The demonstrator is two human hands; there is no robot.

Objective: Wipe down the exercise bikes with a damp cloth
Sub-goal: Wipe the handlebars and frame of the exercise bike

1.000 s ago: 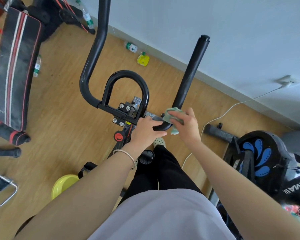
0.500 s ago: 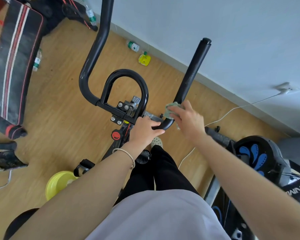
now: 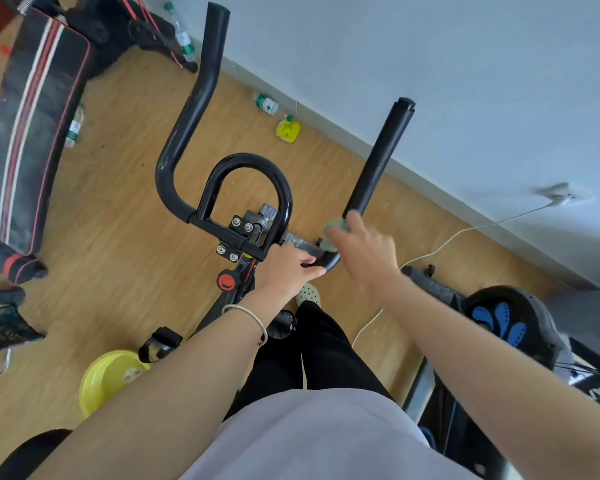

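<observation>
Wooden floor [image 3: 118,254] beside a pale wall [image 3: 430,64] is being viewed from above. Green cloth [image 3: 335,226] is being held at the base of the right upright of the black handlebar [image 3: 378,157] by the right hand [image 3: 364,251], fingers curled over it, blurred. Crossbar is being gripped by the left hand [image 3: 284,268], fingers wrapped round. Yellow basin [image 3: 97,382] is being seen on the floor lower left, striped bench [image 3: 32,126] far left.

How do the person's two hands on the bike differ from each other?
The left hand grips the bare black handlebar beside its bend; the right hand holds a green cloth against the base of the upright grip. The left wrist wears a thin bracelet; the right wrist is bare. The left hand looks sharp, the right hand blurred. Both are on the same handlebar.
</observation>
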